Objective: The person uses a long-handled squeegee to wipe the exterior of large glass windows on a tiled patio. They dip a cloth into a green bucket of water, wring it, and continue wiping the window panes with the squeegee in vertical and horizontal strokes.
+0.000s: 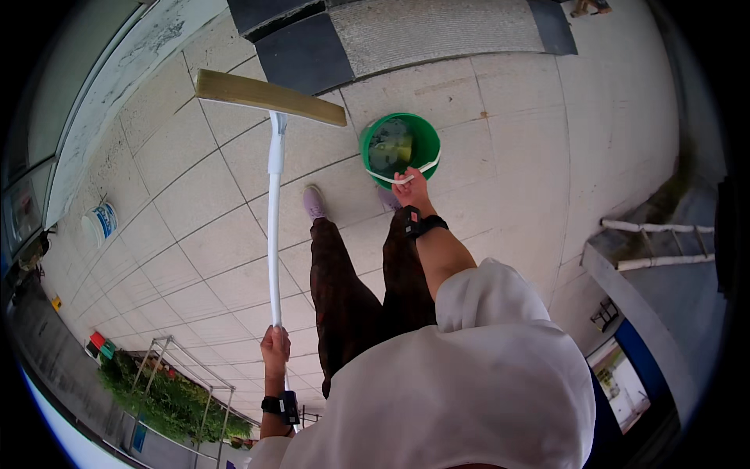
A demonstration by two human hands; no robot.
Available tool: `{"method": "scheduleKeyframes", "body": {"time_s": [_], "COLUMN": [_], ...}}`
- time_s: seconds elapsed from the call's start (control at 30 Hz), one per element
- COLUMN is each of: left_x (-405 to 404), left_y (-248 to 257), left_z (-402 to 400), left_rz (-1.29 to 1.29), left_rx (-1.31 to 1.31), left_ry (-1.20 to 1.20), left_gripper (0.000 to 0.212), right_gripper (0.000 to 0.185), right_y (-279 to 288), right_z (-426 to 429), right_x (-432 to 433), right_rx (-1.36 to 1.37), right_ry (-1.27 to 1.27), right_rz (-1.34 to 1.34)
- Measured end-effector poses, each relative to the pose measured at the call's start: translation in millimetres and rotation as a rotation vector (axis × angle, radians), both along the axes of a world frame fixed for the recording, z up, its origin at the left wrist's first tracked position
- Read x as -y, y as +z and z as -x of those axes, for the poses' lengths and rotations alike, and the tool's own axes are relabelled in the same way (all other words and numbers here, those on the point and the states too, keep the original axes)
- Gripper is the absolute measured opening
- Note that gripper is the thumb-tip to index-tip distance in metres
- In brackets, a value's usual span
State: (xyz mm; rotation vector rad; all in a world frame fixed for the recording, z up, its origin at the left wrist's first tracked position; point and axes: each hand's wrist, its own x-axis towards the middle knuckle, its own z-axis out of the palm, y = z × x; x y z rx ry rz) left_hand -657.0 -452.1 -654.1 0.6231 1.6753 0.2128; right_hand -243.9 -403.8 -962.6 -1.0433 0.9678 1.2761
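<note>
My left hand [275, 352] is closed around the white pole [274, 246] of a flat sponge mop. The mop's long yellow-brown sponge head [269, 97] points away from me, in front of the pale tiled floor. My right hand [412, 187] grips the white handle [430, 166] of a green plastic bucket [432, 132]. Inside the bucket are dark water [384, 149] and a yellowish object [403, 150], partly under the surface. Whether the bucket rests on the floor or hangs from my hand, I cannot tell. It partly hides my right shoe [388, 199].
Ahead are dark stone slabs [304, 53] and a ribbed grey strip [433, 29], like a raised step. A white bucket [99, 224] stands at the left near the wall. Green plants [170, 404] and a metal frame [161, 346] are lower left. A ladder [659, 243] is at the right.
</note>
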Motion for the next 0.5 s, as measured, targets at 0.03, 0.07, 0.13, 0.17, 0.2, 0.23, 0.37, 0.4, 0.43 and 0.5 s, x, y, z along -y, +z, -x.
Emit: {"method": "scheduleKeyframes", "body": {"time_s": [0.03, 0.07, 0.13, 0.17, 0.2, 0.23, 0.37, 0.4, 0.43, 0.5], "left_x": [-12, -24, -46, -57, -65, -73, -83, -79, -72, -74], "left_y": [-2, -3, -7, -11, -15, -17, -24, -27, -30, -21], "left_z": [7, 14, 23, 26, 28, 23, -1, 1, 4, -14], "left_rz": [-0.004, 0.043, 0.01, -0.008, 0.036, 0.006, -0.138, -0.151, -0.161, -0.199], "left_rx": [0.004, -0.022, -0.043, -0.051, -0.082, -0.134, -0.323, -0.375, -0.432, -0.45], "left_ry": [-0.047, -0.076, -0.226, -0.302, -0.345, -0.457, -0.849, -0.939, -1.015, -1.1], "left_gripper": [0.033, 0.033, 0.034, 0.034, 0.035, 0.034, 0.026, 0.025, 0.024, 0.024], "right_gripper": [0.017, 0.016, 0.016, 0.017, 0.018, 0.019, 0.042, 0.05, 0.058, 0.067], "right_y": [-1, -1, -11, -15, -23, -28, -6, 18, 71, 141], "right_z": [17, 31, 43, 43, 40, 34, -19, -25, -28, -59], "right_x": [0, 1, -3, -2, 12, 21, 51, 41, 2, -33], "right_rx": [0.016, 0.013, 0.013, 0.062, 0.105, 0.151, 0.596, 0.692, 0.764, 0.976], "right_ry": [-0.042, -0.032, -0.019, 0.09, 0.196, 0.303, 0.523, 0.46, 0.234, 0.271], "right_rz": [0.021, 0.064, 0.131, 0.19, 0.257, 0.318, 0.447, 0.399, 0.253, -0.105]}}
